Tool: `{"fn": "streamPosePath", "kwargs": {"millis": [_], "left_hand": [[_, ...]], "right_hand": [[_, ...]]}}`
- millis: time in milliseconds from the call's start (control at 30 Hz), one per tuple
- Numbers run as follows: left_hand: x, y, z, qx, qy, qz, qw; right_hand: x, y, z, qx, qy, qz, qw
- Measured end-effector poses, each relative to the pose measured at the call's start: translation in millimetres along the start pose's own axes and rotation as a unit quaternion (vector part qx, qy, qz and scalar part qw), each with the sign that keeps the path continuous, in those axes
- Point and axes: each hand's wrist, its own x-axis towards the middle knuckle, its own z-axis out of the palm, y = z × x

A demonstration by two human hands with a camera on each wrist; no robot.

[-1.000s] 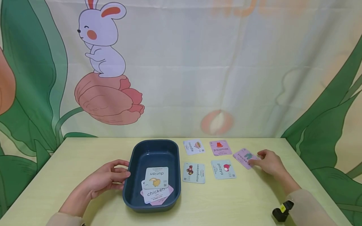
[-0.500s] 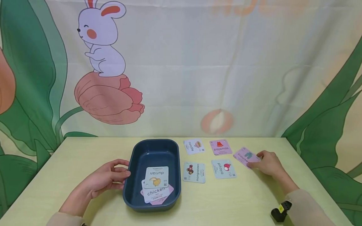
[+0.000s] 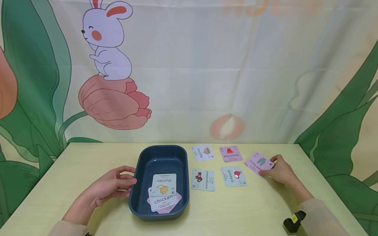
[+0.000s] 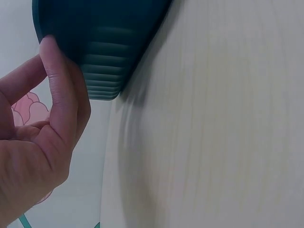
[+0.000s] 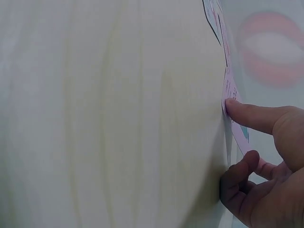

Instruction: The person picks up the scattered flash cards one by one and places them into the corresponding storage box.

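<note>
At the right, my right hand holds the purple "trousers" card by its right end. In the right wrist view a fingertip lies on the face of this card, with other fingers curled at its lower edge. The card's held end tilts up from the table. On the left, my left hand grips the left rim of a dark blue rectangular tray, fingers bent against its side. The left wrist view has a fingertip right at the rim of the tray. A "durian" card lies over a "chicken" card and a pink card inside it.
Between tray and right hand lie a "noodle" card, a "pajamas" card, a "mangosteen" card and a "pitaya" card. A printed curtain hangs behind the pale table.
The right end of the trousers card has come up a little, with the fingers now under its edge and more of its picture showing. The left hand and tray stay put.
</note>
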Motion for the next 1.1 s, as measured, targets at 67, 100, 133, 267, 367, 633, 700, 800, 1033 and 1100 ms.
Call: {"fn": "streamPosePath", "kwargs": {"millis": [67,100,133,267,367,633,700,800,1033,1100], "left_hand": [[-0.3,-0.1,0.3,0.000,0.001,-0.001,1.0000],[-0.4,0.0,0.2,0.000,0.002,-0.001,1.0000],[-0.4,0.0,0.2,-0.001,0.002,0.000,1.0000],[-0.1,-0.4,-0.4,-0.003,0.001,0.000,1.0000],[0.3,-1.0,-0.9,-0.004,0.001,0.001,1.0000],[0.0,-0.9,-0.3,-0.003,0.002,0.001,1.0000],[-0.1,-0.8,-0.1,-0.003,0.002,0.001,1.0000],[-0.2,-0.6,0.1,-0.003,0.001,0.002,1.0000],[-0.3,-0.7,0.2,-0.001,0.003,0.002,1.0000],[-0.1,-0.9,0.4,0.002,0.005,0.000,1.0000]], "right_hand": [[-0.7,-0.9,-0.3,0.004,-0.004,0.002,1.000],[-1.1,-1.6,-0.6,0.005,-0.005,0.002,1.000],[-1.2,-2.0,-0.7,0.005,-0.006,0.003,1.000],[-0.6,-2.6,-1.0,0.010,-0.010,0.008,1.000],[1.2,-0.5,-1.1,0.018,-0.009,0.011,1.000],[4.1,5.4,-1.1,0.052,0.010,0.025,0.998],[4.1,5.7,-1.6,0.069,0.011,0.030,0.997],[3.6,6.2,-2.4,0.099,0.012,0.038,0.994],[2.5,8.4,-8.0,0.164,0.002,0.043,0.986],[3.5,9.2,-9.9,0.178,-0.006,0.044,0.983]]}}
